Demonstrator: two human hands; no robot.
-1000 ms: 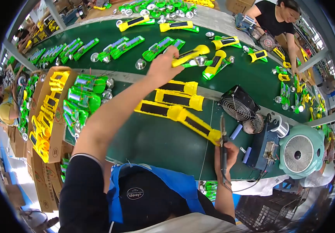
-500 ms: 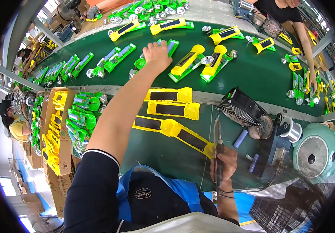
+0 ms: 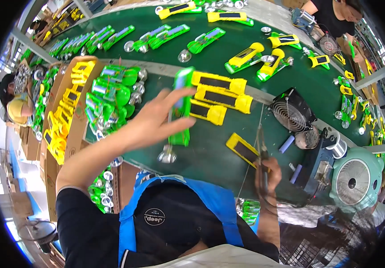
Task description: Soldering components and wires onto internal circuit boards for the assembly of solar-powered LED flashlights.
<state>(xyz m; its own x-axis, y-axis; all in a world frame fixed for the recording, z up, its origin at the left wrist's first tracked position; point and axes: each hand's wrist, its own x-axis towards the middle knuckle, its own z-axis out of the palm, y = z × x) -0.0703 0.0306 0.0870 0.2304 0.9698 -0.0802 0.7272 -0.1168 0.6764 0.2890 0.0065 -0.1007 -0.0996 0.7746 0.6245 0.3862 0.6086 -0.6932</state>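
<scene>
Head view: a green housing (image 3: 182, 91) is being held at a steep tilt by the left grip (image 3: 157, 117), its thumb and forefinger being laid, partly spread, across the front; some detail is being lost to blur. Just below that grip, a silvery reflector (image 3: 167, 156) is being shown at the housing's lower end. By the right grip (image 3: 269, 173), closed narrowly, a soldering iron (image 3: 263, 157) is being held with its tip being pointed away from the body. Just left of this grip, a yellow frame (image 3: 245, 150) is lying on the green counter (image 3: 203, 156); whether it is being touched cannot be told. Just right of the left grip, three more yellow frames (image 3: 219, 97) are being kept close together. Left of it, a pile of green housings (image 3: 112, 94) is being seen; beyond the right grip, a black fan (image 3: 292, 111) is standing.
</scene>
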